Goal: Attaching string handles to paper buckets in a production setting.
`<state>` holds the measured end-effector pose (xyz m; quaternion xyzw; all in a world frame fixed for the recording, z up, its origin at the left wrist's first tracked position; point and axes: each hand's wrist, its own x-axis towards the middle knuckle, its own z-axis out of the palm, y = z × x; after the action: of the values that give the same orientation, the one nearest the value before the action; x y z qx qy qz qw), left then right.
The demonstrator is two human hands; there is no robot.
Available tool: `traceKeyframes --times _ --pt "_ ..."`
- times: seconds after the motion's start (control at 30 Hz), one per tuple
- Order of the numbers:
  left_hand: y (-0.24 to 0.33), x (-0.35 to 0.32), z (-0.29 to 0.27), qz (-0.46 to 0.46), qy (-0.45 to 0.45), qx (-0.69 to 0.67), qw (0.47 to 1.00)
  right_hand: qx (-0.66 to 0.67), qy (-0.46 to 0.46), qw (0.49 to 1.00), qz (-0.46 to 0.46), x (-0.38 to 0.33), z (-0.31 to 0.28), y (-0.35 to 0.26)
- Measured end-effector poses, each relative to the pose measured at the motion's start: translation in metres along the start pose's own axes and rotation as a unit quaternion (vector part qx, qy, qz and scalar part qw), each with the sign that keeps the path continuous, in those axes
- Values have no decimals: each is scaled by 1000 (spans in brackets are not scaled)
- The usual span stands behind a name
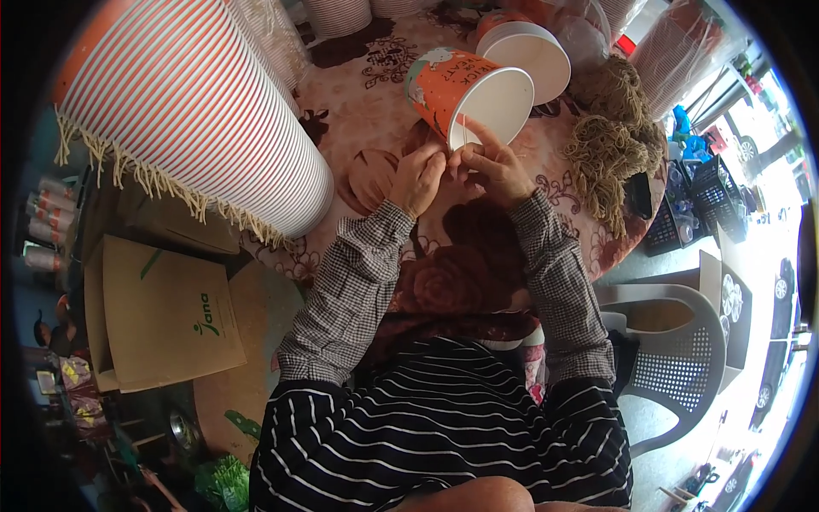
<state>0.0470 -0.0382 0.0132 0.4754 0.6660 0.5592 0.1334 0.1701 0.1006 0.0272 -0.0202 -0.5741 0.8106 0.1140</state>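
An orange printed paper bucket [437, 84] lies tipped on its side on the table, its white mouth turned toward me. My left hand [418, 181] is at the lower rim, outside the bucket, with its fingers pinched together; what they hold is too small to make out. Opposite it, my right hand [496, 172] pinches the rim, its index finger reaching into the mouth. The two hands' fingertips nearly meet there. Just behind lies a second bucket [546, 64], also on its side. To the right, a loose heap of tan cords [610, 141] rests on the cloth.
A long nested stack of buckets [230, 111] leans at the left, short cords hanging along its side. More wrapped stacks [682, 51] stand at the back. The table has a flowered cloth [435, 277]. A cardboard box [166, 316] and a grey plastic chair [678, 358] flank me.
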Motion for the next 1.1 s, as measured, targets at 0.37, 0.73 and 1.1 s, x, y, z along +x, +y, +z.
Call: traceKeyframes --times 0.37,0.73,1.1 --pt "-4 5 -2 -6 30 -147 989 -6 -3 999 37 3 0 5" --pt "-11 4 -8 -96 149 57 982 -107 -60 991 50 11 4 10" --pt "-16 9 -6 -192 -118 -323 919 -11 -28 998 47 6 7 -6"
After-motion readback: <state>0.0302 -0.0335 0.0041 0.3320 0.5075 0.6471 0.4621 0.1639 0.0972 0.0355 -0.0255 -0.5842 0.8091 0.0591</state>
